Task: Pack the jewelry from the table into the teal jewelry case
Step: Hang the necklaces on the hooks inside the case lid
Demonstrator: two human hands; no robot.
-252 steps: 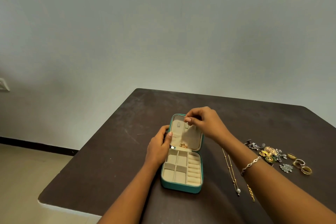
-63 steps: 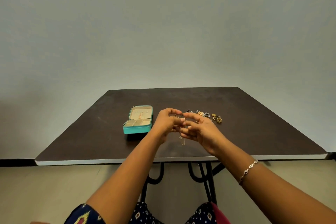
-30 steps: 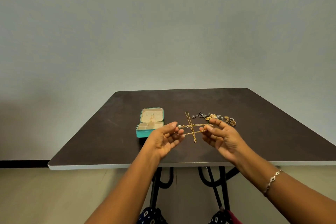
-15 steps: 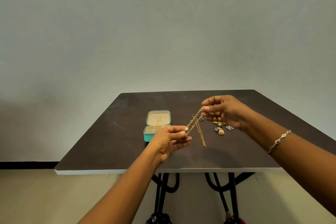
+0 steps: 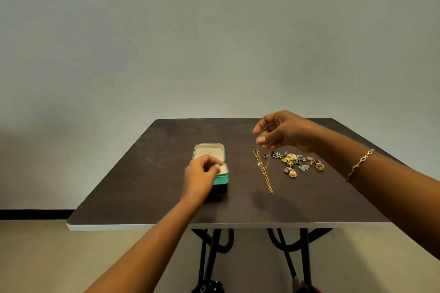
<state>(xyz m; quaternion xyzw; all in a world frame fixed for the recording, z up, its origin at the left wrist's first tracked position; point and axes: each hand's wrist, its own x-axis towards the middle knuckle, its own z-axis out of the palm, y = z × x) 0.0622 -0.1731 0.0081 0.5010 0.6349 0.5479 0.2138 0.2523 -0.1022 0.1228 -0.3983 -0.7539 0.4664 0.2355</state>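
While right hand (image 5: 283, 132) pinches one gold chain (image 5: 264, 171) | left hand (image 5: 201, 173) grip unclear | one case (image 5: 221, 179) open

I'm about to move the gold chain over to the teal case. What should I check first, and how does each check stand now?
1. Teal jewelry case lid open: ok.
2. Right hand pinches the top of the gold chain: ok.
3. Chain lifted clear of the table: not ok, its lower end looks to rest on the top.
4. Chain free of the earring pile: cannot tell.
5. Case tray clear of the left hand: not ok, the hand covers part of it.
6. Left hand empty: cannot tell.
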